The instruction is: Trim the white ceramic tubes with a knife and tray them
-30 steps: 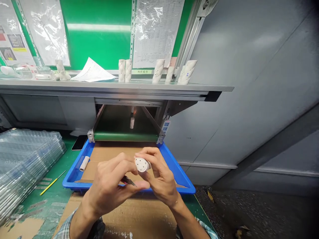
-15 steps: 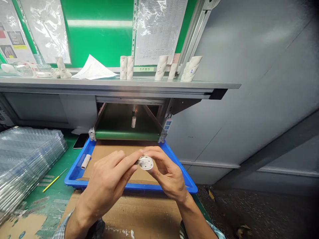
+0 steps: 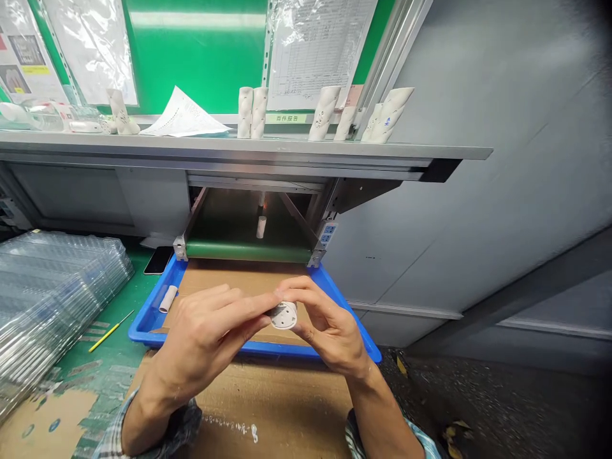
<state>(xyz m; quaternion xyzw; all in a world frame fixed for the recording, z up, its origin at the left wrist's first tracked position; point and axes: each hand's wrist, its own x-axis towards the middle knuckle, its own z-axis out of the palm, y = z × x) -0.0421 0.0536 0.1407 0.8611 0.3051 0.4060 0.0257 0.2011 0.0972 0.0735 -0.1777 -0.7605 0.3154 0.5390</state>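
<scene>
Your right hand [image 3: 326, 326] is closed around a short, matte white cylindrical part [image 3: 285, 315], with the fingers curled over it and the thumb beneath. The part's flat, round end faces you and is pierced by small holes. Your left hand [image 3: 205, 338] comes in from the other side with its long fingers [image 3: 248, 308] stretched out to the part's edge. They touch it, but the view is too tight to tell whether they grip it or only steady it.

Both hands hover over the near half of a shallow blue plastic tray [image 3: 148, 335], lined with plain brown corrugated cardboard [image 3: 239, 284]. A small white tube [image 3: 167, 299] lies on that cardboard near the tray's left rim. Left of the tray sit a tall stack of clear, ridged plastic trays [image 3: 52, 299], a slim yellow-handled needle tool [image 3: 109, 331] and a glossy black phone [image 3: 159, 260]. Just beyond the tray's far rim runs a smooth green conveyor belt [image 3: 247, 252]. Above that belt, a brushed grey metal shelf [image 3: 239, 148] carries a row of upright white sleeves with twisting grooves [image 3: 251, 113] and a loose sheet of paper [image 3: 184, 115].
</scene>
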